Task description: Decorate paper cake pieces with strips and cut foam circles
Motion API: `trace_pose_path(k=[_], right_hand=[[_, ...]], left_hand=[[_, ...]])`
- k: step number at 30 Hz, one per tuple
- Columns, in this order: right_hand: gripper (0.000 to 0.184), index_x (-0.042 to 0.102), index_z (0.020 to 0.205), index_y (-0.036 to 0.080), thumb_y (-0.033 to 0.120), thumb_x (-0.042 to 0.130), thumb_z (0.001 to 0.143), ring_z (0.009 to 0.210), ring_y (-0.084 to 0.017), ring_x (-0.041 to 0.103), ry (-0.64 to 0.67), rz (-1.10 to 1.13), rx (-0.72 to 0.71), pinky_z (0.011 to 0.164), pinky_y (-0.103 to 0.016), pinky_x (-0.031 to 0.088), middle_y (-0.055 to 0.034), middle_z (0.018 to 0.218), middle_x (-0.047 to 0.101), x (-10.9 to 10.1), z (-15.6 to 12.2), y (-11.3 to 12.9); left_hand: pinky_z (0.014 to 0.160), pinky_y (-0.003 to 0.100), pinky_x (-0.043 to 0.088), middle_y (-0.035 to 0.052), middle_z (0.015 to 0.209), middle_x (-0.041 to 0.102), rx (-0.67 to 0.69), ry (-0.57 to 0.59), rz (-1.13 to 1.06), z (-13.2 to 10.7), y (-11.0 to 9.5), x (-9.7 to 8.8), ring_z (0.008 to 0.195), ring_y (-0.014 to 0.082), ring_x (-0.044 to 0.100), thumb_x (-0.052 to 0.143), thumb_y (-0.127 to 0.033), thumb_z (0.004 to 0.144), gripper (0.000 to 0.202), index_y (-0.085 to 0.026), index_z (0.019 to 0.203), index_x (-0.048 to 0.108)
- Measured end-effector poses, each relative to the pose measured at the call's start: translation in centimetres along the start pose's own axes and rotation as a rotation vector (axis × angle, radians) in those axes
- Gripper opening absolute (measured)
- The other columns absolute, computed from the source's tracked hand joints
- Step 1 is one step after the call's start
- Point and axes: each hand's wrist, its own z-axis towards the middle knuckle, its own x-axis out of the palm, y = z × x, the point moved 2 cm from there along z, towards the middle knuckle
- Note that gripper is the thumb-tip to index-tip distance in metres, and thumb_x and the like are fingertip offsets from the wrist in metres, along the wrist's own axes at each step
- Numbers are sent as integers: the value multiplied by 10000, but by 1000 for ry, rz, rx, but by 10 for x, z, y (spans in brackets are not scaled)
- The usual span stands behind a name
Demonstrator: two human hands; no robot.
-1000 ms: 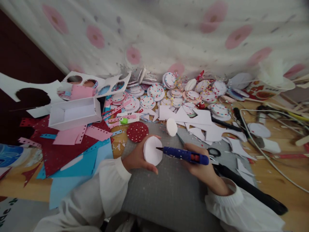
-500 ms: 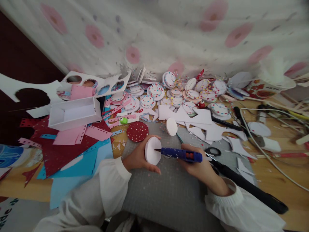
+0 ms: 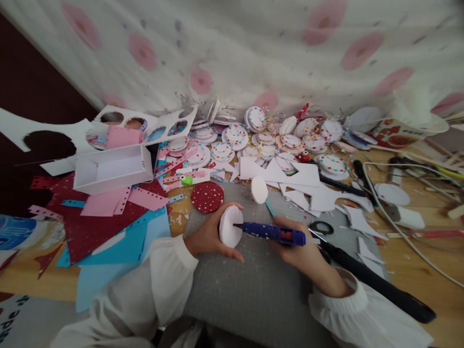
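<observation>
**Item 1:** white round foam disc (image 3: pixel 229 227), centre of frame, stood on edge over the grey cutting mat (image 3: pixel 253 290). The left hand (image 3: pixel 208 237) is closed on its rim, thumb on top and fingers beneath. It is probably light, soft-faced and easily dented, so the rim is the safest hold.

**Item 2:** blue pen-shaped glue gun (image 3: pixel 273 233), just right of centre, with its nozzle touching the disc's face. The right hand (image 3: pixel 295 246) is clamped round the barrel. The tip is likely hot.

**Surface:** wooden counter (image 3: pixel 416 275), strewn with paper offcuts. There is 1 open white box (image 3: pixel 110 169) at upper left, and decorated discs (image 3: pixel 235 137) are heaped along the back.

**Room:** white cloth with pink spots (image 3: pixel 253 48) hangs behind.
</observation>
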Motion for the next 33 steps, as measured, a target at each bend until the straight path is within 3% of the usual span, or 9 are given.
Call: trace_pose_path(k=[6,16,33], right_hand=[[179,355,596,233,226,505,693,478,-124,415,-5,-22,-22,460,-231,299,33,518,430,1,0,-1],[160,363,605,229,220,503,683,489,-128,434,6,-56,-22,479,-232,298,30,534,440,1,-1,-1],[162,366,605,225,216,507,683,497,-124,443,20,-68,-11,487,-227,295,28,538,456,1,-2,-1]], left_hand=[[998,459,416,112,1219,495,47,-7,13,0,2,0,1132,329,502,922,-537,406,1021,-207,1258,465],[1011,466,406,115,1234,492,12,14,16,0,-1,1,1155,341,494,945,-455,407,1016,-214,1263,454],[1020,464,401,112,1241,490,7,18,-12,-1,2,2,1169,341,488,946,-446,405,1023,-222,1275,458]])
